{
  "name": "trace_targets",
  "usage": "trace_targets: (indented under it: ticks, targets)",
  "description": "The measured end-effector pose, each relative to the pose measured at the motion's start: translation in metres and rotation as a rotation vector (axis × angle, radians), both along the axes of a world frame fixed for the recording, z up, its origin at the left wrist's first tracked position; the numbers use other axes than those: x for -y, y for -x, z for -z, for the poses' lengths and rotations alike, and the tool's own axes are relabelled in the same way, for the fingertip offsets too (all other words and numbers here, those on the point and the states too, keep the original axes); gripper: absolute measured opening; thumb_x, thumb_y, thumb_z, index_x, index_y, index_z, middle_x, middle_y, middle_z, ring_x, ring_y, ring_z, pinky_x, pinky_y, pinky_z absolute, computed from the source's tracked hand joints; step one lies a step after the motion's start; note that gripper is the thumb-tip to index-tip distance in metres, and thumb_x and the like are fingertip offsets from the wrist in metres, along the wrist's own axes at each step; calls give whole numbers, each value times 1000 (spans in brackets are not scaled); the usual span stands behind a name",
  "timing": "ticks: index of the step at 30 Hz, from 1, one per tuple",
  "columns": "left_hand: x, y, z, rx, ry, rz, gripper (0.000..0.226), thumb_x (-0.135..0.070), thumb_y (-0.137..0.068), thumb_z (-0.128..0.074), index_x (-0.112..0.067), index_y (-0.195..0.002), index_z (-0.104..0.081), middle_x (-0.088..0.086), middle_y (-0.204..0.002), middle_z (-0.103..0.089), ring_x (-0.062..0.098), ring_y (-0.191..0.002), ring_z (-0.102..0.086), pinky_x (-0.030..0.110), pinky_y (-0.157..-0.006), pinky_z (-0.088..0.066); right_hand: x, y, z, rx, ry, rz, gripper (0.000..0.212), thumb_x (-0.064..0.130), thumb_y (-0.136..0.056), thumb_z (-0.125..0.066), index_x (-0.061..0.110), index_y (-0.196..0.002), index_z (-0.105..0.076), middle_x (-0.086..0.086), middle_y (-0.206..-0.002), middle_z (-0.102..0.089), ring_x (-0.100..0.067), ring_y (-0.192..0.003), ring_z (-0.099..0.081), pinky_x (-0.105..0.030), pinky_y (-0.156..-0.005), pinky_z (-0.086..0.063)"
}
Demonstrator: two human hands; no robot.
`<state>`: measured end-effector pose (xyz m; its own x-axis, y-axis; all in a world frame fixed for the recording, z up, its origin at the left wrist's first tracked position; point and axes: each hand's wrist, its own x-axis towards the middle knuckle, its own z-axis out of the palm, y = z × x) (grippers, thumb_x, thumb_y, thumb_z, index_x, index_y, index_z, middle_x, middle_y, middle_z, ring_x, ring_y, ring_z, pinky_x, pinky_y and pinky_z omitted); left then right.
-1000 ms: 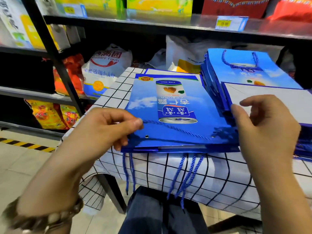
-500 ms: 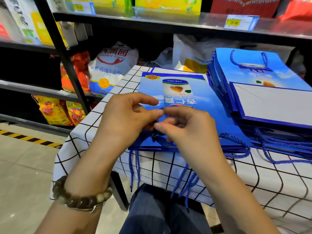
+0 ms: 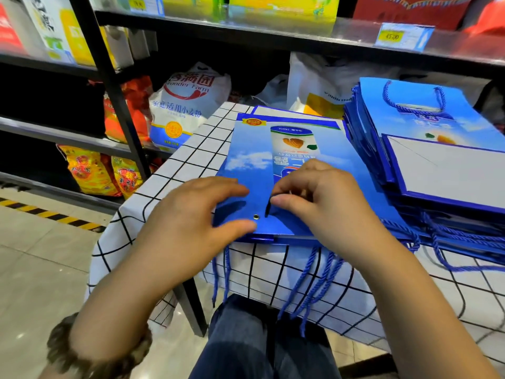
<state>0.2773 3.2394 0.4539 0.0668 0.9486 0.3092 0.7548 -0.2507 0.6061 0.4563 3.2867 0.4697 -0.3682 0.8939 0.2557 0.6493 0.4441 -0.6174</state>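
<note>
R hand [image 3: 314, 198] pinches cord [image 3: 267, 211] end just right of eyelet [image 3: 256, 216]. L hand [image 3: 191, 214] let go 0.5 s back, now fingers apart, pressing bag [image 3: 246, 165] left of eyelet, flat on checked cloth [image 3: 164, 192]. I reckon threading's next.

The blue paper bag [image 3: 251, 170] lies flat and printed side up beneath both hands, with its mouth edge nearest the person and its drink-can picture upside down beyond the knuckles of the right hand [image 3: 319, 198]. A small metal eyelet [image 3: 256, 216] sits near that edge, just off the thumb tip of the left hand [image 3: 191, 214]. The dark cord end [image 3: 267, 210] is pinched between the right thumb and forefinger, just beside the eyelet and not yet through it
</note>
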Motion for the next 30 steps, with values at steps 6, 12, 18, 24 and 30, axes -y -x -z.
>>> trace_targets:
  ticks: [6, 12, 18, 24, 30]
  targets:
    - [4, 6, 8, -18, 26, -78, 78, -73, -46, -43, -28, -105, -68, -10, -125, -59, -8, -106, -46, 13, -85, -33, -1, 11, 1, 60, 15, -85, 4, 28, -84, -63, 28, -85, -67, 10, -81, -49, 0, -70, -44, -32, -73, -42]
    - [3, 6, 9, -25, -5, -118, 71, -69, -48, -56, -23, -100, -72, -6, -119, -63, 5, -103, -58, 19, -82, -38, -3, 10, 2, 84, -9, -72, 7, 29, -84, -62, 33, -79, -60, 8, -82, -50, -3, -70, -45, -34, -72, -44]
    - [3, 7, 13, 34, -60, -104, 72, -72, -53, -44, -22, -97, -73, -5, -114, -66, -11, -93, -49, 13, -81, -36, -4, 13, 1, 104, -19, -69, 7, 29, -84, -61, 33, -79, -59, 5, -84, -50, -12, -77, -49, -37, -75, -46]
    - [1, 4, 12, -45, -155, -122, 58, -63, -68, -44, -17, -86, -74, -1, -88, -74, 8, -82, -60, 18, -69, -42, 0, 13, -7, 297, -31, -134, 13, 32, -90, -52, 28, -92, -64, 7, -86, -46, -16, -87, -50, -38, -78, -45]
    - [-4, -4, 2, -68, -205, -286, 48, -64, -76, -45, -21, -74, -67, -1, -57, -62, 27, -60, -57, 29, -48, -34, 5, 6, -20, 431, 76, -265, 29, 32, -84, -42, 30, -109, -57, 9, -96, -47, -16, -97, -49, -41, -82, -45]
